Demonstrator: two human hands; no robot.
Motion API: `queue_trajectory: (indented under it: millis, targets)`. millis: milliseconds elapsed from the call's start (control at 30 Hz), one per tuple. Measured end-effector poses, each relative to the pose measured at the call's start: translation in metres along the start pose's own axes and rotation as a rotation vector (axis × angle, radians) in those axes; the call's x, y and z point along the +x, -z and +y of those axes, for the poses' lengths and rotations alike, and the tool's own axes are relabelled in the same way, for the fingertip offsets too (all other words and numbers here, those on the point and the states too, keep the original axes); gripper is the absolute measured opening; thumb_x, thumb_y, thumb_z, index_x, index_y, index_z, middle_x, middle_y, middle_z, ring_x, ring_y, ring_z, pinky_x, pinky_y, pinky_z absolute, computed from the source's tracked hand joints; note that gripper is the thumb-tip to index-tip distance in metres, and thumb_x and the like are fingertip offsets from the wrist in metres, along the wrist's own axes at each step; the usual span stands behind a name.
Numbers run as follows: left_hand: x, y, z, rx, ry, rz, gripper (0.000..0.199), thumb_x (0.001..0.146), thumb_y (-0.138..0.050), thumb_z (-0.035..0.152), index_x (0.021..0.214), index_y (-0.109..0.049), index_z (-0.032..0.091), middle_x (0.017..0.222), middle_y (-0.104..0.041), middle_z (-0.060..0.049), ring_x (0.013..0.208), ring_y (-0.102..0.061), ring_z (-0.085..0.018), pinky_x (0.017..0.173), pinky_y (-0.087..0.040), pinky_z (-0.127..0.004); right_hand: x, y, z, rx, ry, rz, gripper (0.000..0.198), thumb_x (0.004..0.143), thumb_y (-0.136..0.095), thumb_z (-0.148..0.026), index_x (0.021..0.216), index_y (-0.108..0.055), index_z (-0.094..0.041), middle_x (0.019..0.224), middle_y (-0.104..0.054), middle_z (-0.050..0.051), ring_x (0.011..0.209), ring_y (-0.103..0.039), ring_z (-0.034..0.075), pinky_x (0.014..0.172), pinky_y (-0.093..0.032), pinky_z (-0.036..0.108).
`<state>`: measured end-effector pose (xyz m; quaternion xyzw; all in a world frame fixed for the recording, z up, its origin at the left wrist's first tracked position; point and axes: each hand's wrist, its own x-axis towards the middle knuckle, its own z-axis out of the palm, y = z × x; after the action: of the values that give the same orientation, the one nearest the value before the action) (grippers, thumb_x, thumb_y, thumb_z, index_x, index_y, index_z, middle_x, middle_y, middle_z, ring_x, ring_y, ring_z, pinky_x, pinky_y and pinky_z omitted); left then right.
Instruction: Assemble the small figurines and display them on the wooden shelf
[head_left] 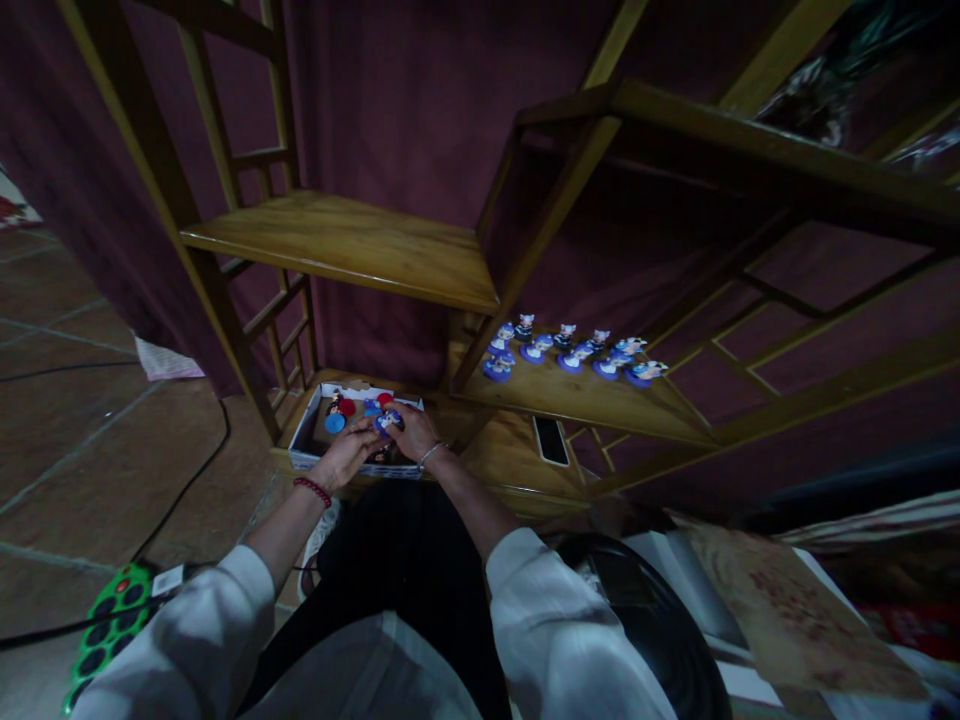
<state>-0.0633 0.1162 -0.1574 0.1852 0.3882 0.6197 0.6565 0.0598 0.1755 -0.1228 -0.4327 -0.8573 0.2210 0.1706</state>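
Note:
Both my hands meet over an open white cardboard box (304, 440) on the low wooden shelf. Between them is a small purple-and-white figurine (388, 422). The fingers of my left hand (352, 448), the one with a red bead bracelet, close on its left side. My right hand (415, 432), with a thin bracelet at the wrist, grips it from the right. Inside the box lie more small figurines, among them one with a red part (345, 406) and a blue disc (334, 423). My hands cover part of the box's contents.
Several figurines (574, 357) stand in rows on the raised shelf to the right. A phone (551, 441) lies on the lower shelf. Wooden posts and an upper shelf (337, 240) frame the space. A green power strip (112, 630) and cables are on the floor at left.

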Motion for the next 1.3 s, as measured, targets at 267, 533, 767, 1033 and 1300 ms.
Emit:
queue_trajectory:
  millis: [267,533,767,1033,1300]
  targets:
    - [0.006,-0.002,-0.002,0.028,0.019,0.034,0.019,0.059,-0.058,0.001,0.074,-0.065,0.011,0.079,-0.066,-0.005,0.083,-0.060,-0.016,0.085,-0.046,-0.032,-0.003,-0.010,0.010,0.075,-0.091,0.074,0.035,0.073,-0.057,-0.020,0.107,-0.052,-0.024,0.100,-0.064,0.000,0.088,-0.058,0.014,0.082,-0.043,0.026]
    - [0.015,0.001,-0.009,0.123,0.033,0.079,0.022,0.056,-0.055,-0.002,0.071,-0.062,0.012,0.076,-0.066,-0.005,0.079,-0.061,-0.017,0.078,-0.049,-0.032,-0.010,-0.033,0.018,0.198,-0.213,0.163,0.031,0.074,-0.057,-0.021,0.105,-0.053,-0.024,0.097,-0.065,-0.001,0.086,-0.059,0.012,0.080,-0.044,0.024]
    - [0.021,0.003,-0.019,0.445,-0.038,0.134,0.037,0.052,-0.050,-0.003,0.081,-0.065,0.016,0.071,-0.066,-0.001,0.074,-0.060,-0.017,0.071,-0.047,-0.026,-0.016,-0.056,0.019,0.169,-0.270,0.182,0.033,0.075,-0.057,-0.019,0.107,-0.054,-0.026,0.103,-0.064,-0.001,0.093,-0.059,0.013,0.086,-0.043,0.026]
    - [0.028,0.012,-0.026,0.704,-0.094,0.171,0.035,0.055,-0.056,0.005,0.086,-0.066,0.017,0.072,-0.067,-0.001,0.076,-0.060,-0.018,0.073,-0.045,-0.025,-0.020,-0.063,0.023,0.187,-0.280,0.185,0.034,0.077,-0.054,-0.022,0.111,-0.052,-0.025,0.109,-0.062,0.000,0.100,-0.056,0.014,0.090,-0.040,0.024]
    - [0.025,0.007,-0.025,0.781,-0.074,0.225,0.035,0.054,-0.054,0.006,0.084,-0.067,0.018,0.063,-0.064,0.002,0.063,-0.057,-0.015,0.066,-0.043,-0.024,-0.021,-0.063,0.023,0.197,-0.258,0.179,0.038,0.077,-0.053,-0.021,0.115,-0.049,-0.024,0.112,-0.060,0.001,0.101,-0.056,0.014,0.091,-0.040,0.024]
